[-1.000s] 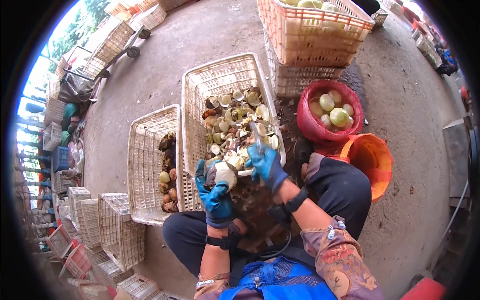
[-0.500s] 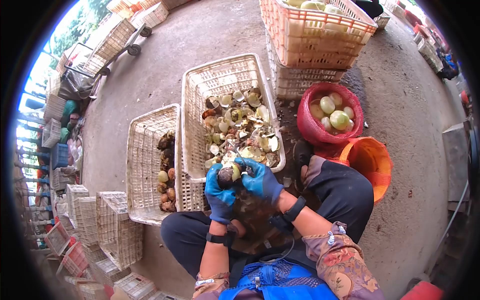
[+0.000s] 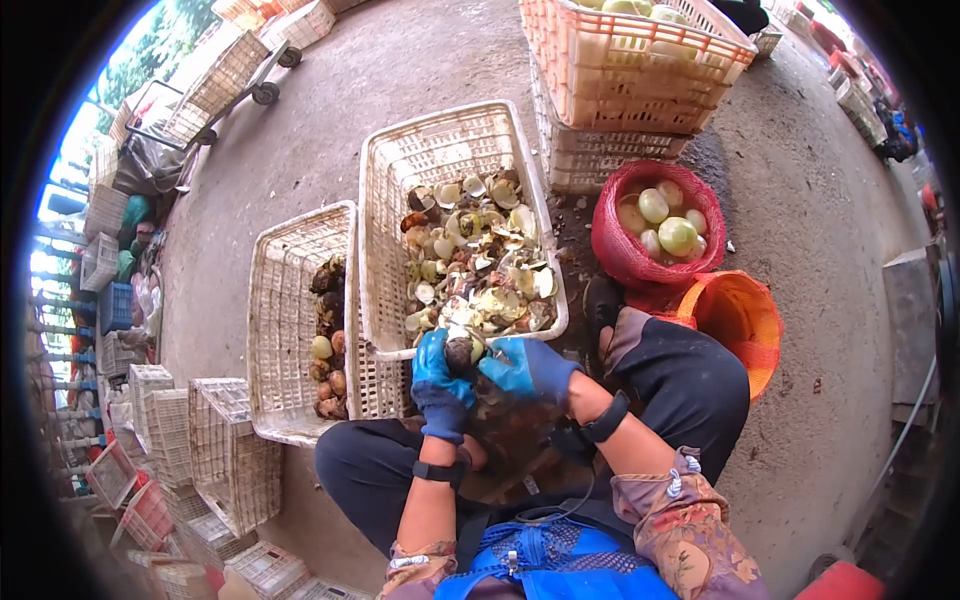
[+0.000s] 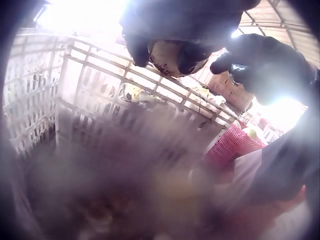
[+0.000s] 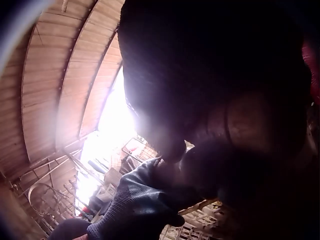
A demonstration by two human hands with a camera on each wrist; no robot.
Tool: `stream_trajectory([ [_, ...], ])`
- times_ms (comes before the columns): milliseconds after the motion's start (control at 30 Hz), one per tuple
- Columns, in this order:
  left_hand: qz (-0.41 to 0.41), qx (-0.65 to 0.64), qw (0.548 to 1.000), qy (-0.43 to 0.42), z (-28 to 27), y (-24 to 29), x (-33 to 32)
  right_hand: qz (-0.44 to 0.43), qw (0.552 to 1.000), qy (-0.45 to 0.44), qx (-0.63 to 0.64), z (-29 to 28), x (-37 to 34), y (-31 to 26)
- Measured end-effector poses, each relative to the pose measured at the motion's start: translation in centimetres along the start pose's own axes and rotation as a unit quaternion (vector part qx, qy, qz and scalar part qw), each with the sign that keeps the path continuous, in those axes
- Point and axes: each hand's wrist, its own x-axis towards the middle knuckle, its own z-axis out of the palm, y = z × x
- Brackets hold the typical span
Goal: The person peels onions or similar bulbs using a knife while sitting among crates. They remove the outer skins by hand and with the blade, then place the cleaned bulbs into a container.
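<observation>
In the head view my gloved left hand grips a round vegetable with dark skin and pale peeled flesh, at the near edge of the larger white crate. My gloved right hand is against its right side, fingers curled; the knife seen there earlier is mostly hidden. Peelings are heaped in that crate. The left wrist view has the vegetable under the dark fingers of my left hand. In the right wrist view, the hands are mostly in shadow.
Left of the peelings crate stands a narrower crate with several dark and brown vegetables. A red mesh-covered tub of peeled ones, an orange basket and stacked crates are on the right. More crates line the left.
From a second ago, the hands have come together; my right hand moved down and left from above the peelings to the vegetable. The knife blade, visible earlier, is now mostly out of sight.
</observation>
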Motion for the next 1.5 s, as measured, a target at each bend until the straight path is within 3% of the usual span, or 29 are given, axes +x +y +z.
stream_trajectory([
  [33,-0.002,-0.001,1.0,0.001,0.1,-0.2,-0.1,-0.039,0.999,-0.008,-0.019,0.3,-0.3,0.1],
  [233,0.009,0.024,1.0,-0.005,0.4,-0.6,-0.4,0.077,0.982,0.007,-0.175,-0.5,-2.1,-3.7],
  [500,0.0,0.064,0.998,0.0,0.9,0.3,-0.9,0.118,0.971,-0.001,-0.209,-0.4,-2.0,-4.3],
  [700,0.014,0.019,0.999,0.025,0.9,0.1,-0.1,0.051,0.993,0.012,-0.108,0.5,-0.4,-1.7],
  [1033,-0.127,-0.036,0.991,0.01,0.4,0.7,0.6,-0.006,0.988,0.1,-0.117,2.8,-0.7,0.6],
  [1100,-0.151,-0.07,0.986,0.001,0.8,-0.1,0.5,0.013,0.983,0.094,-0.156,2.9,-0.5,0.2],
  [1233,-0.115,-0.028,0.993,0.024,1.0,-0.9,0.1,0.084,0.954,0.06,-0.283,0.9,-2.2,-3.6],
  [1300,-0.112,0.007,0.993,0.028,1.1,-0.4,0.0,0.067,0.934,0.085,-0.341,-0.3,-4.2,-5.4],
  [1400,-0.008,0.119,0.991,0.055,1.1,0.4,0.0,0.057,0.909,0.108,-0.398,-0.7,-5.7,-5.4],
  [1500,-0.058,0.101,0.993,0.038,1.3,0.4,-0.2,0.066,0.893,0.123,-0.427,0.1,-5.7,-4.6],
])
